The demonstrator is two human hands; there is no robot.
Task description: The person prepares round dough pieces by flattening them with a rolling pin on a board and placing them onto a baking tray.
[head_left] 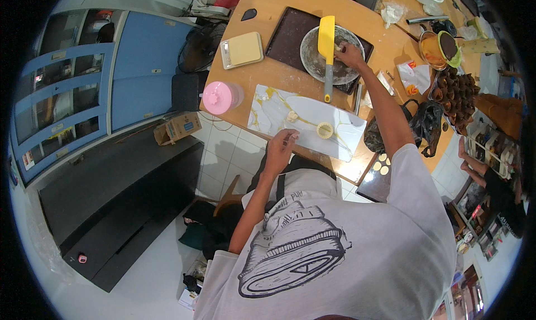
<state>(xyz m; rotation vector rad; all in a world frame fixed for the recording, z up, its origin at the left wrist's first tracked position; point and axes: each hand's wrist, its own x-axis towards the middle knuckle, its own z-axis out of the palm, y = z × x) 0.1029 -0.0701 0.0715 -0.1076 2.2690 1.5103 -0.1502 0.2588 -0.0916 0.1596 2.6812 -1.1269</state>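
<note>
My right hand (349,56) reaches into a metal bowl (304,55) and pinches a small pale piece of dough. The bowl's inside is smeared and floury. Across its rim lies a yellow spatula (326,38) with a grey handle. My left hand (285,143) is at the near edge of a white marble-patterned mat (268,110), its fingers curled together; whatever is between them is too small to make out. A dough lump (292,116) rests on the mat, with a pale yellow fluted ring (324,130) to its right.
Beneath the bowl is a dark baking tray (285,32). To the left stand a kitchen scale (242,50) and a pink-lidded jar (220,98). Another tray (371,185) holds several pale dough rounds. Black plastic bags (427,124) and an orange pot (432,49) occupy the right side.
</note>
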